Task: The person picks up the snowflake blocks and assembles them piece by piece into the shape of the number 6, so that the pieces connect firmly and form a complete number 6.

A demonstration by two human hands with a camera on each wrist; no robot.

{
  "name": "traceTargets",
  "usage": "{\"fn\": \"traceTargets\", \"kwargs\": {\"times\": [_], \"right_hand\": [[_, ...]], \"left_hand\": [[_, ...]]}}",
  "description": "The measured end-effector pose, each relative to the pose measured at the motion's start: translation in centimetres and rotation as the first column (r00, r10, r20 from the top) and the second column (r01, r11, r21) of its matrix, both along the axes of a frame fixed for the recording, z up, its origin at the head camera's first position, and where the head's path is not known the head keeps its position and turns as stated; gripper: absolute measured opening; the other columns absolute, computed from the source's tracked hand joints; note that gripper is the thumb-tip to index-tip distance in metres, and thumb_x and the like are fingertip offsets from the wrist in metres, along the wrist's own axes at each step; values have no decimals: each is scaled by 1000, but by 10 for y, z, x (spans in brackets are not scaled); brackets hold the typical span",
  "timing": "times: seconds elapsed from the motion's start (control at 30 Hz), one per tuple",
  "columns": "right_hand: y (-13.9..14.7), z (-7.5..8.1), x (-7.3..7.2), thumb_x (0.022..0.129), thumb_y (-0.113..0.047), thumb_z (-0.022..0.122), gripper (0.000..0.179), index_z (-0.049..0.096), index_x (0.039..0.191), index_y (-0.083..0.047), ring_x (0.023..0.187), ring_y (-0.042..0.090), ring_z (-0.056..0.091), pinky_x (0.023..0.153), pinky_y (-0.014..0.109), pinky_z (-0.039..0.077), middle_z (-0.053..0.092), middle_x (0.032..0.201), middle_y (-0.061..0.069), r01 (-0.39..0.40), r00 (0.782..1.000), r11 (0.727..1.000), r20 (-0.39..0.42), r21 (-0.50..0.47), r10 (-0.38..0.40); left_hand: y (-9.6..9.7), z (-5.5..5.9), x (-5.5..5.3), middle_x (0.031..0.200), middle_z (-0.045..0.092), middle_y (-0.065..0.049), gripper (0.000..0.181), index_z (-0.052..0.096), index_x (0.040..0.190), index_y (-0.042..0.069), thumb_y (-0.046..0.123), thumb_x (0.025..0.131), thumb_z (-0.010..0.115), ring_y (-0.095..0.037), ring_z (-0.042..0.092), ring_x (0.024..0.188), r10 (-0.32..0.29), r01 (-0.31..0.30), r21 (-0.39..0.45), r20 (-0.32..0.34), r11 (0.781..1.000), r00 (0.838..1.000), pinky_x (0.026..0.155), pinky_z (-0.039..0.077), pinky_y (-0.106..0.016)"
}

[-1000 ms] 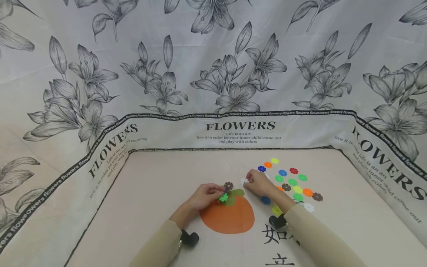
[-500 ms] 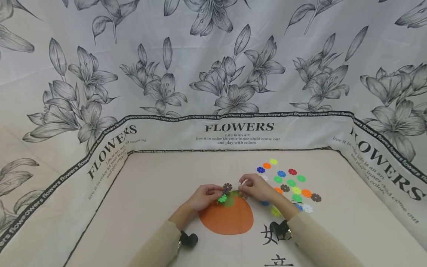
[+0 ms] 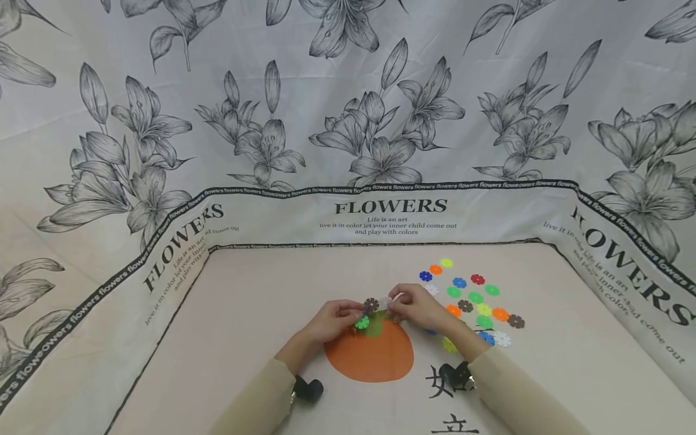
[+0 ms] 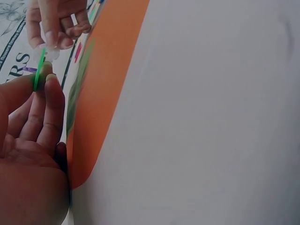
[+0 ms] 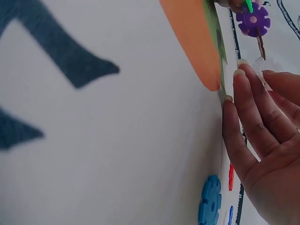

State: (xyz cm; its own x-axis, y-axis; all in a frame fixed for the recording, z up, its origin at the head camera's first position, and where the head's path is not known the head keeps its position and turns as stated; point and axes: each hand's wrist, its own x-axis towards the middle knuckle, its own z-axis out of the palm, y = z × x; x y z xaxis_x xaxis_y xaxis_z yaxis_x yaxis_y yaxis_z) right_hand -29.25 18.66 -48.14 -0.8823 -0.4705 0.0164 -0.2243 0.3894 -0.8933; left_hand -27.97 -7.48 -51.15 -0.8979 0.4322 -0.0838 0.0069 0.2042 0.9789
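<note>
Fingers (image 4: 55, 101) of the left hand (image 3: 333, 320) pinch a green disc (image 3: 362, 322), joined to a purple disc (image 5: 253, 21) that bears a brown disc (image 3: 371, 304). Thumb and fingertips of the right hand (image 3: 417, 306) pinch a clear whitish disc (image 3: 384, 303) close against the brown one; whether those two are joined, I cannot tell. All four are held about midway between the tabletop's (image 3: 261, 290) left and right edges, at the leafy end of a printed orange fruit (image 3: 370, 359). Loose flower-shaped discs lie scattered toward the far right corner: a yellow disc (image 3: 446, 263) nearest the far edge, a red disc (image 3: 477, 279), and, closer to the right edge, a dark brown disc (image 3: 515, 321). Black printed characters (image 3: 455, 424) lie nearer the near side. Lily-patterned cloth (image 3: 380, 121) rises beyond the far edge.
</note>
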Motion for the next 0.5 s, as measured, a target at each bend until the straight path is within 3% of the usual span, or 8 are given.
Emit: {"fn": "traceTargets", "kwargs": {"times": [0.3,0.5], "right_hand": [[-4,2,2,100,-6,62,17,69,112,4,83,28,73,75,33,60,75,95,16,-75,996,996,-50,48,77],[-10,3,5,101,-8,63,18,72,115,1,85,27,73,77,34,60,74,99,14,-95,991,992,-84,81,102]], "left_hand": [[-2,-3,0,115,74,-10,31,64,130,1,17,105,58,-14,66,99,-25,25,-5,36,1000,999,88,52,-28],[3,-2,2,107,76,-9,28,69,122,1,22,105,59,-12,66,95,32,-32,-22,-3,999,999,89,52,-28]]}}
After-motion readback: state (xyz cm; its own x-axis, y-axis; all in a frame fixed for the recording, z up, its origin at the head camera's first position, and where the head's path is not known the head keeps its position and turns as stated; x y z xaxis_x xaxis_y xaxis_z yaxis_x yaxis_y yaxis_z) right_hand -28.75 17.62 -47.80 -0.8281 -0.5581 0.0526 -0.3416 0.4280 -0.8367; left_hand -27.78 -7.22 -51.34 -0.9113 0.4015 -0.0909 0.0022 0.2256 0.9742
